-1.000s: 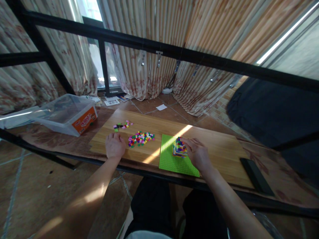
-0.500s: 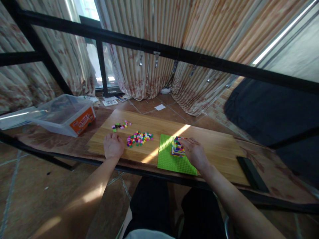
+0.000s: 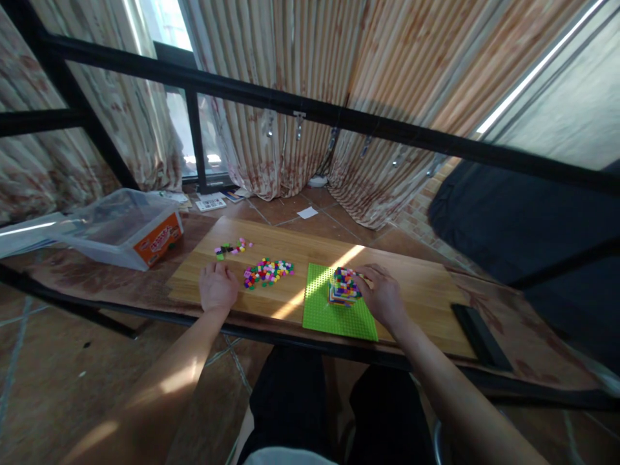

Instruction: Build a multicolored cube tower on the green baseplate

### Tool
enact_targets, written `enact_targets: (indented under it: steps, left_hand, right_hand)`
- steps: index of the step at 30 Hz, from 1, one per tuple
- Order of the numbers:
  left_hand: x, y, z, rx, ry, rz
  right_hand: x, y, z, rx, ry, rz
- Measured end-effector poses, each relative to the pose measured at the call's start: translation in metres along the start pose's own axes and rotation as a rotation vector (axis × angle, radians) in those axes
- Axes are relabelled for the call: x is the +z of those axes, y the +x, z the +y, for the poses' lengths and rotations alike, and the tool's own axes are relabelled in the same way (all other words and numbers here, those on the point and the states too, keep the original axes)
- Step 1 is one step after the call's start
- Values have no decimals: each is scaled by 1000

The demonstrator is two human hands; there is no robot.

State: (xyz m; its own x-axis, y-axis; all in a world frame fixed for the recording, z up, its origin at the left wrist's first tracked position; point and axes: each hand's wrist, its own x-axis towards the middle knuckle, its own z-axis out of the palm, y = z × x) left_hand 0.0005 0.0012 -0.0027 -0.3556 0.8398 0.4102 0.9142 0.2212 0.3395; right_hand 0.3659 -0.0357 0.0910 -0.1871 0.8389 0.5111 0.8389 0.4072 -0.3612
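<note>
A small block structure of many-coloured toy bricks (image 3: 343,287) stands on a green studded baseplate (image 3: 322,316). At its right upper edge is my right hand (image 3: 382,297), thumb and forefinger close together against the bricks. Whatever is between those fingertips is too small to make out. My left hand (image 3: 217,287) rests on the wooden board with its fingers curled under, so their tips are hidden. Just right of it lies a heap of loose toy bricks (image 3: 268,272). A smaller scatter of bricks (image 3: 233,248) lies beyond my left hand.
Under everything is a wooden board (image 3: 411,323) on a cloth-covered table. A clear plastic box (image 3: 111,239) with an orange label stands at the left. Toward the right end lies a black bar-shaped object (image 3: 481,337). A black metal rail (image 3: 271,97) crosses in front of the curtains.
My right hand has shifted from over the top of the structure to its right edge, uncovering more of its top. My left hand stays in place. The view has shifted slightly.
</note>
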Motion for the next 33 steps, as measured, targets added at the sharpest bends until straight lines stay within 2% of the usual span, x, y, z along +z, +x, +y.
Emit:
enact_targets:
  steps: [5, 10, 19, 27, 33]
  left_hand:
    - [1, -1, 0, 2, -4, 3]
    - [1, -1, -1, 2, -15, -6]
    - [1, 0, 0, -10, -34, -9]
    - [1, 0, 0, -10, -20, -17]
    - [1, 0, 0, -9, -45, -22]
  right_hand:
    - [4, 4, 5, -76, -41, -115]
    - [10, 2, 8, -106, -22, -110]
    - [13, -1, 5, -78, 16, -53]
    - [4, 12, 6, -62, 30, -214]
    - [2, 15, 5, -24, 115, -203]
